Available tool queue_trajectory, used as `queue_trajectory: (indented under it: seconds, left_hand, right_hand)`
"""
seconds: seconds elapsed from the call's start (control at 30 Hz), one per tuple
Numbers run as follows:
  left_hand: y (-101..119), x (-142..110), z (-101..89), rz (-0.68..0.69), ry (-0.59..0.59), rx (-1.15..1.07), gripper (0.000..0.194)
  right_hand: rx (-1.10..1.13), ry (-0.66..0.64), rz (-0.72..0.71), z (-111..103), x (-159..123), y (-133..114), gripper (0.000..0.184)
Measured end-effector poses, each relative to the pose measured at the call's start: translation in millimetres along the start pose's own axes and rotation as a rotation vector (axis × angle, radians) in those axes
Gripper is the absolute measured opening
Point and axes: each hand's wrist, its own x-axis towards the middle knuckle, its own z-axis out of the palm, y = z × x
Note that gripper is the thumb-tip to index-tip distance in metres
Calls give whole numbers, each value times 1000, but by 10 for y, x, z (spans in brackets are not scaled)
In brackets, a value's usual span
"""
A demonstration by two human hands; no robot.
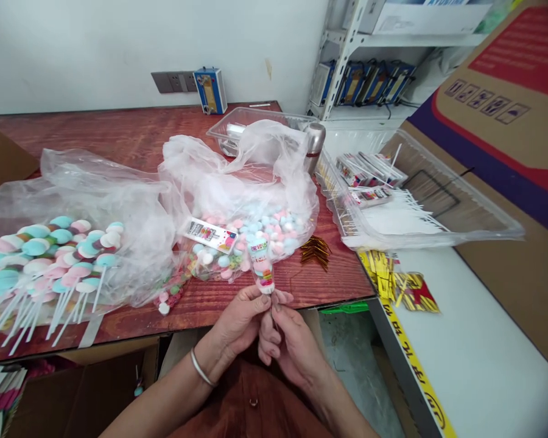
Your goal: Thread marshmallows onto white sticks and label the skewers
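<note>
One bagged pop [262,266] is upright by the table's [322,291] near edge: left hand [243,316] pinches its base, right hand [293,336] curls snugly about its neck beneath. Light, steady pressure should avoid crushing it.

Place: a small sweet-packing workshop, it seems
Bench [119,131]: bags [196,152] of loose marshmallows [274,231] mid-frame, stick-mounted sweets [36,247] at left
Plastic tray [479,230]: white sticks [399,213], right side
Gold ties [315,252]: bundled, right of centre
Metal rack [415,41]: blue units [397,82], upper right
Carton [493,140]: handling symbols, right edge
</note>
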Motion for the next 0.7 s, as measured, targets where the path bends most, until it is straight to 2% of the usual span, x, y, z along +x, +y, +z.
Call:
queue_trajectory:
  seconds: [0.1, 0.17, 0.23, 0.3, 0.37, 0.47, 0.6, 0.7]
  left_hand:
    - [223, -15, -75, 246, 153, 320, 21]
    - [371, -58, -137, 377, 236, 620, 21]
    - [462, -122, -183, 454, 268, 910, 22]
    - [487, -192, -206, 537, 257, 1126, 22]
    - [473, -254, -212, 596, 204, 1265, 21]
    - [469, -327, -202, 577, 105, 1396, 24]
    - [538, -395, -202, 514, 62, 1512, 27]
    - [544, -410, -226, 560, 86, 1637, 30]
  right_hand:
    - [-805, 249, -292, -262, 10, -195, 30]
    - [-1241, 408, -458, -449, 51, -340, 23]
    - [-1562, 464, -506, -580, 123, -453, 22]
    - [-1812, 448, -475, -630, 212, -519, 20]
    - [-1999, 407, -445, -618, 293, -542, 13]
    - [-2175, 378, -472, -571, 363, -524, 9]
    - [-2228, 422, -511, -596, 331, -500, 6]
    - [-2198, 520, -563, -608, 231, -555, 13]
